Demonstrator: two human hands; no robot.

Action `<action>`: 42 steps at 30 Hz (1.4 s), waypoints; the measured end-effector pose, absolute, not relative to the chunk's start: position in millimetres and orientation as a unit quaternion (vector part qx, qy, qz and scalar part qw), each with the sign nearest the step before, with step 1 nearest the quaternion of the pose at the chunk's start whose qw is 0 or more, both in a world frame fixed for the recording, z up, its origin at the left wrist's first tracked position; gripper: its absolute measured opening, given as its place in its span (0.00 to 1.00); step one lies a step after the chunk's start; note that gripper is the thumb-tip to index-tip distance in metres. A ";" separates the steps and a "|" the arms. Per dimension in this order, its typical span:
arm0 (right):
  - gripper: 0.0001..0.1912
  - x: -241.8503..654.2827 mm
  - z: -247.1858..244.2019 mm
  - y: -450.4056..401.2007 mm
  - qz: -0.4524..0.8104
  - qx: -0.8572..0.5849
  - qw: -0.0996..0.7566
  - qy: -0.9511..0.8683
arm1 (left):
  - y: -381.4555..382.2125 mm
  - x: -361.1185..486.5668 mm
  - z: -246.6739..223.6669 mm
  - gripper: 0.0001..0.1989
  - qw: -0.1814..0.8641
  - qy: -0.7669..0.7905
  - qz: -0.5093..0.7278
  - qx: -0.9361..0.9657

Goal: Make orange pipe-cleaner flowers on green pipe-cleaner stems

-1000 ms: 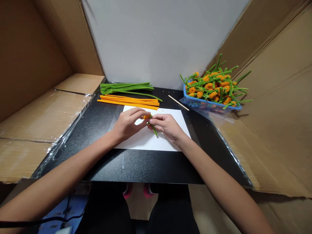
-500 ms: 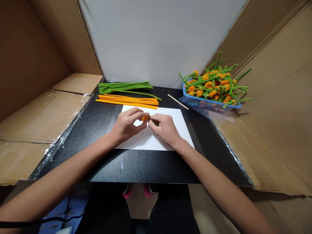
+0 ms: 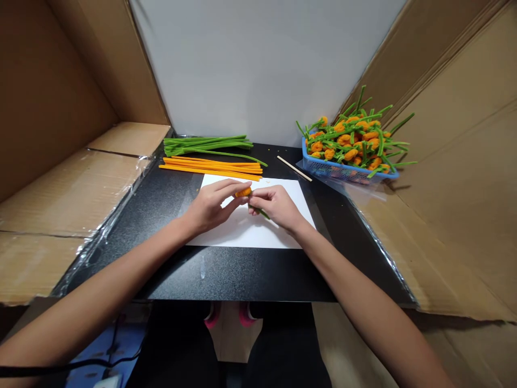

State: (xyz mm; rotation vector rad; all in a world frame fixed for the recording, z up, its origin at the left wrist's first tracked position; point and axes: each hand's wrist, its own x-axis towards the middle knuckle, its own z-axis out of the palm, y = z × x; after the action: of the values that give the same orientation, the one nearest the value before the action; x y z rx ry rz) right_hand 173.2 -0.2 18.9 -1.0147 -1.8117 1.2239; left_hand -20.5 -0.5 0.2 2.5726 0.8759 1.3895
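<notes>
Between thumb and fingers, my left hand (image 3: 214, 203) pinches a small orange pipe-cleaner piece (image 3: 243, 192) with a rounded, coiled look. A green pipe-cleaner stem (image 3: 259, 211) runs from it down to the right. My right hand (image 3: 278, 206) has its fingertips closed on the green part, right beside the orange coil. Both hands are above a white sheet (image 3: 242, 233) on the black table. Fingers hide where green and orange join.
Green pipe cleaners (image 3: 208, 144) and orange pipe cleaners (image 3: 212, 167) lie behind the sheet. A thin wooden stick (image 3: 294, 168) rests at its back right. Further right stands a blue basket (image 3: 343, 170) heaped with orange-and-green pieces. Cardboard walls (image 3: 456, 161) flank the table.
The orange piece has turned and shows more of its coil. My right fingers have shifted, and the green stem now sticks out below them.
</notes>
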 end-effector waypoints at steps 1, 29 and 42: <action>0.13 172.4 18.8 -2.1 0.405 -0.405 0.357 -0.738 | -1.0 -20.0 -0.7 0.12 0.037 0.287 0.448 0.846; 0.10 168.8 13.5 -8.3 0.142 -0.431 0.266 -0.850 | 3.7 -19.7 2.1 0.15 0.350 0.391 0.412 0.745; 0.11 167.4 17.1 -9.7 0.016 -0.425 0.121 -0.897 | 4.6 -22.4 6.6 0.06 0.401 0.383 0.372 0.745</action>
State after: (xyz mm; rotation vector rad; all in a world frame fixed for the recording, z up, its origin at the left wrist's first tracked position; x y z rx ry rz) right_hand 167.4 -9.7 17.1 -1.2408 -2.6199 0.0470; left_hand -22.4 4.6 6.6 1.8826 0.9688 0.9397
